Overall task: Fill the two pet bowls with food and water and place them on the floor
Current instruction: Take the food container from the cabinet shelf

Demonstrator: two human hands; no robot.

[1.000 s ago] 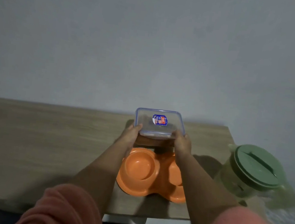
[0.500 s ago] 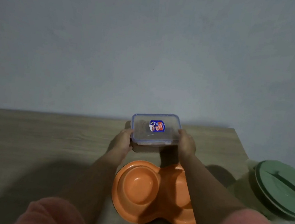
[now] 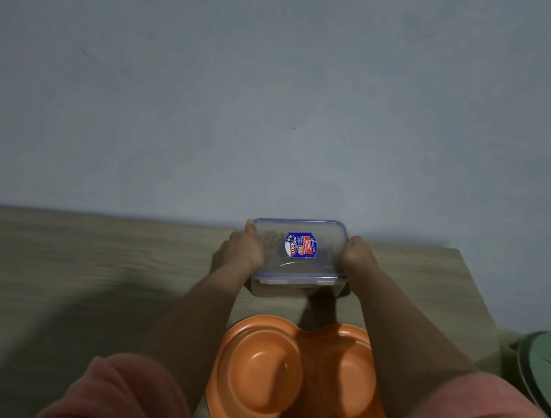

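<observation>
A clear plastic food container (image 3: 299,256) with a blue-rimmed lid and a blue and red label sits at the back of the wooden table (image 3: 72,264), dark kibble dimly visible inside. My left hand (image 3: 245,250) grips its left side and my right hand (image 3: 358,257) grips its right side. In front of it lies an orange double pet bowl (image 3: 295,383), both hollows empty, between my forearms. A green-lidded pitcher (image 3: 547,374) stands at the right edge, partly cut off.
A plain grey wall rises directly behind the table. The table's right edge runs just left of the pitcher. My pink sleeves (image 3: 129,398) fill the bottom corners.
The view has dipped and moved closer, so the bowl and pitcher slid down and right in frame. Both hands have shifted further along the container's sides, tilting its lid toward me.
</observation>
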